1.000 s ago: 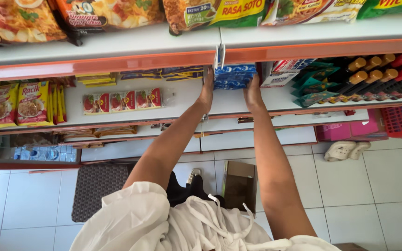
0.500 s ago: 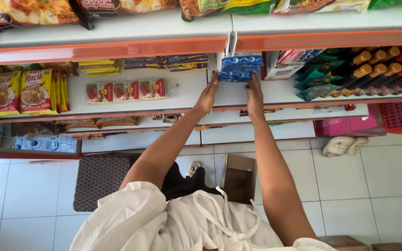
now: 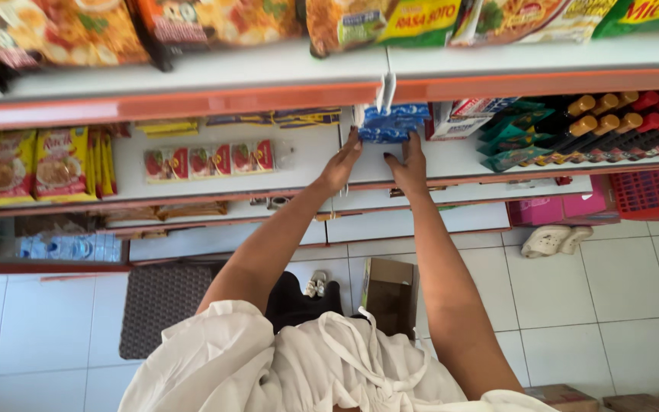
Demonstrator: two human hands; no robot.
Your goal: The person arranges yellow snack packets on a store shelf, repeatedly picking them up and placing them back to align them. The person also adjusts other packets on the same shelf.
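Observation:
Both my arms reach out to a white shop shelf (image 3: 306,156). My left hand (image 3: 342,163) and my right hand (image 3: 408,162) press against a stack of blue packets (image 3: 390,123) from its two sides. The fingers lie on the packets' near edges, under the upper shelf's orange lip. A white price tag (image 3: 385,93) hangs just above the blue stack.
Small red sachets (image 3: 209,160) lie left of the hands, yellow noodle packs (image 3: 36,164) farther left. Green pouches (image 3: 516,137) and dark sauce bottles (image 3: 619,122) stand to the right. Noodle bags (image 3: 390,23) line the top shelf. On the tiled floor are a cardboard box (image 3: 389,294), a dark mat (image 3: 158,305), and a pink basket (image 3: 558,210).
My hands and the blue packets have shifted slightly lower in the view as my head moved. Both hands stay on the stack.

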